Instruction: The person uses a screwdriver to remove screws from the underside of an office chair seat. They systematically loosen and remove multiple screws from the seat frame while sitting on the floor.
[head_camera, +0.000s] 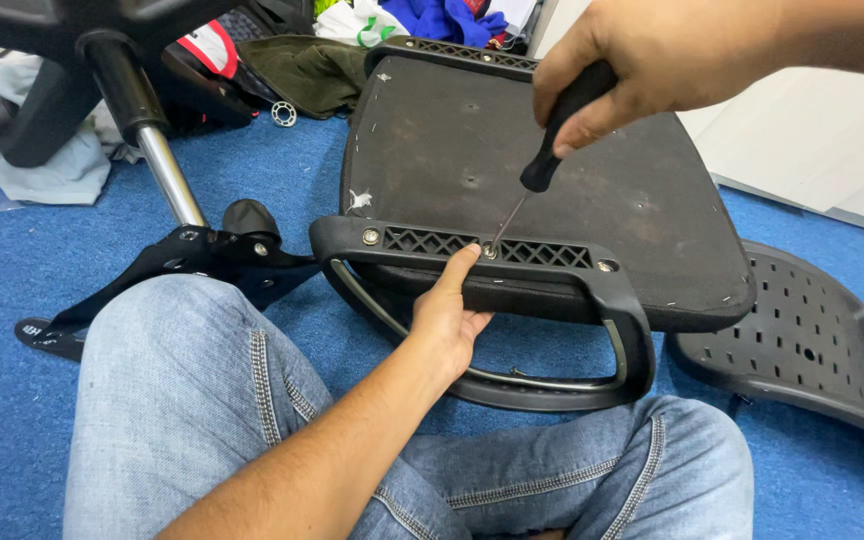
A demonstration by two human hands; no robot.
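An upturned black chair seat (512, 150) lies on the blue carpet in front of my knees. A black armrest bracket (552, 265) runs along its near edge, with bolts at both ends and one in the middle. My right hand (652, 55) grips the black handle of a screwdriver (552, 140), whose thin shaft slants down to the middle bolt (490, 252). My left hand (447, 310) holds the bracket from below, thumb up beside that bolt.
A chair base with a chrome gas cylinder (167, 175) and black mechanism plate (202, 260) lies to the left. A perforated black plastic shell (812, 340) sits at the right. Clothes and bags (302, 65) pile up behind. My jeans-clad legs (192, 400) fill the foreground.
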